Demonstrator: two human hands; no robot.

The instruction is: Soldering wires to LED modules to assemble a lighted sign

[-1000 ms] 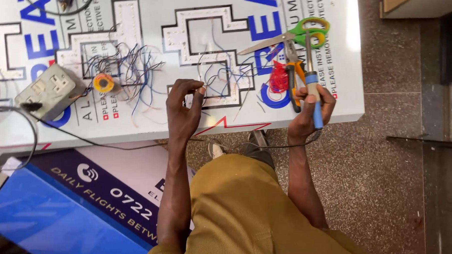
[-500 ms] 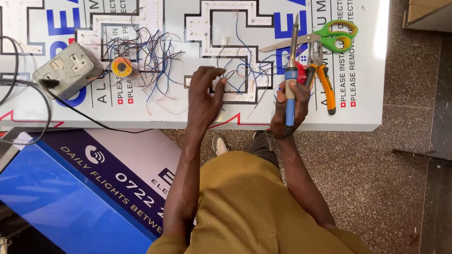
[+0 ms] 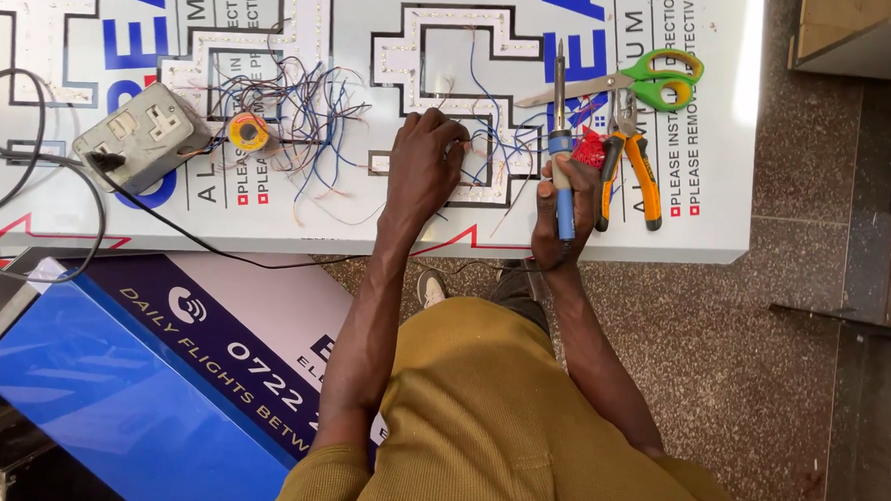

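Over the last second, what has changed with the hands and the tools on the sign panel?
The right hand swung the blue-handled soldering iron from a slant to upright, tip pointing away, and moved it left, nearer the wires. The left hand shifted from the panel's near edge onto the wires at the letter outline. The scissors, pliers, solder reel and socket box lay unmoved.

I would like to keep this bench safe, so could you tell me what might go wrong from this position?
1. The right hand holds the soldering iron upright beside the left hand, which presses on the thin wires; a slip could burn the fingers or wire insulation.
2. The black cable from the socket box runs along the board's edge and could snag an arm.
3. Scissors and pliers lie close to the iron's tip.
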